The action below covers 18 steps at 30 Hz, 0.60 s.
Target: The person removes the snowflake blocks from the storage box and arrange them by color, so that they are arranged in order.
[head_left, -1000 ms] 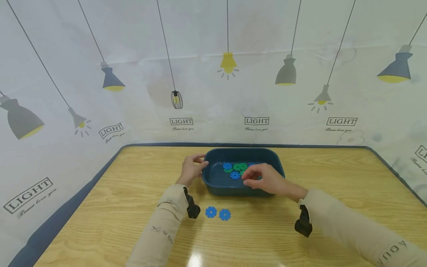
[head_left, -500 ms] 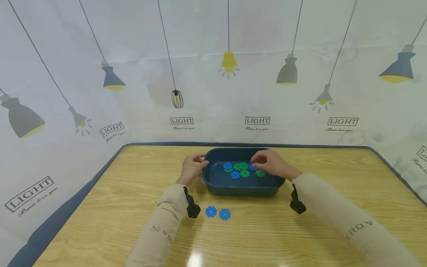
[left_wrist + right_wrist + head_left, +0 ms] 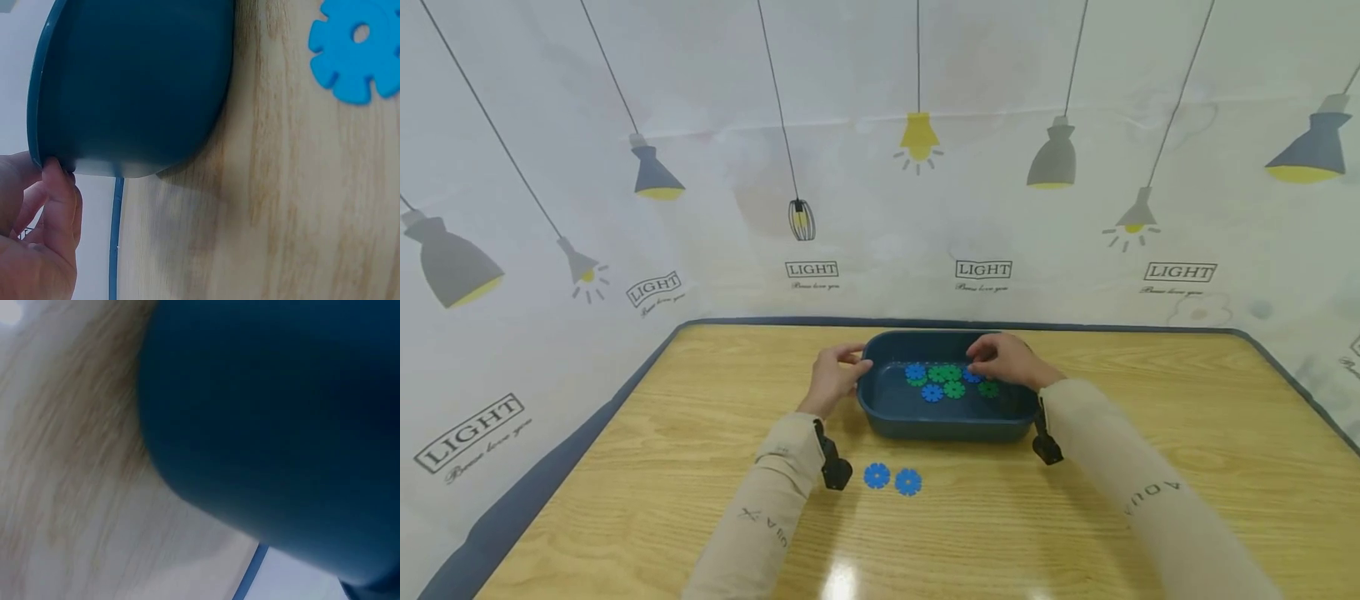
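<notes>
In the head view, my left hand [image 3: 837, 377] grips the left end of a dark blue plastic basin [image 3: 940, 428]; in the left wrist view its fingers [image 3: 59, 206] pinch the rim. My right hand [image 3: 1011, 360] reaches over the basin's right side, thumb and fingertips down at a blue notched snowflake disc [image 3: 972, 376]. Whether they pinch it cannot be made out. Several green discs [image 3: 954, 389] and blue discs [image 3: 932, 392] lie on the basin floor. The right wrist view shows only the basin's outer wall [image 3: 269, 437], not the hand.
Two blue notched discs, one on the left [image 3: 877, 476] and one on the right [image 3: 908, 482], lie flat on the wooden table [image 3: 985, 533] in front of the basin. A white cloth backdrop [image 3: 865, 208] printed with lamps stands around the table's far side.
My right hand has moved from above the basin's middle back and rightward, down to the blue disc on the right. My left hand stays on the basin's rim.
</notes>
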Motion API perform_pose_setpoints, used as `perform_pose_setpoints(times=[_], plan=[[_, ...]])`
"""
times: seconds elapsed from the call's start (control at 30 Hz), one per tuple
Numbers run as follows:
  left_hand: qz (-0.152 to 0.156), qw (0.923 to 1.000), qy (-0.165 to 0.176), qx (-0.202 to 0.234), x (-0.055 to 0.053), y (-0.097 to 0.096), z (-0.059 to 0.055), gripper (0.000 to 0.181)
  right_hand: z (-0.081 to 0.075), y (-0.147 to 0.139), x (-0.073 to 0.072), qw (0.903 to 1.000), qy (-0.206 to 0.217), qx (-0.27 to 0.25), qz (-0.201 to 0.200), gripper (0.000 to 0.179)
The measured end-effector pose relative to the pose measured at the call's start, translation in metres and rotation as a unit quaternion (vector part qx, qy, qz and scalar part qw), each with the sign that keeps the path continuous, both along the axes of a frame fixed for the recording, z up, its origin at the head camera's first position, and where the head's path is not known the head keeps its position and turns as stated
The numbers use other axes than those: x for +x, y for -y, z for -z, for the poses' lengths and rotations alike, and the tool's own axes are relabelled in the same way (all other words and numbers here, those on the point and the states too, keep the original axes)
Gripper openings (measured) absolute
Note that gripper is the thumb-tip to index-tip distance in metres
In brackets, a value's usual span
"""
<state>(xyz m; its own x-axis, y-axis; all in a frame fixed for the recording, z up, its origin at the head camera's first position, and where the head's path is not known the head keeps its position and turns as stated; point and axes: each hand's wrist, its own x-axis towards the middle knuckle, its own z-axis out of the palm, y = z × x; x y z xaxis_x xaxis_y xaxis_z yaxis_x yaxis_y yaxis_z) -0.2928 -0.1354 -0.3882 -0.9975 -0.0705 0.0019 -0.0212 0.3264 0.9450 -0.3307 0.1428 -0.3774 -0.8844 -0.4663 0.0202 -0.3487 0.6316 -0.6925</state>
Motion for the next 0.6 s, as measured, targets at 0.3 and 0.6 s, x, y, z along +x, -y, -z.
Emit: perform_pose_setpoints(times=[0.3,0.6], plan=[[-0.005,0.9999,-0.005,-0.009,-0.001,0.001,0.001,0.034,0.007,0.007,-0.006,0.9991,-0.010,0.037,0.019,0.031],[-0.004,1.0000,-0.008,-0.003,-0.001,0.000,0.002,0.034,0.012,0.011,-0.006,0.9973,-0.027,0.062,0.028,0.029]])
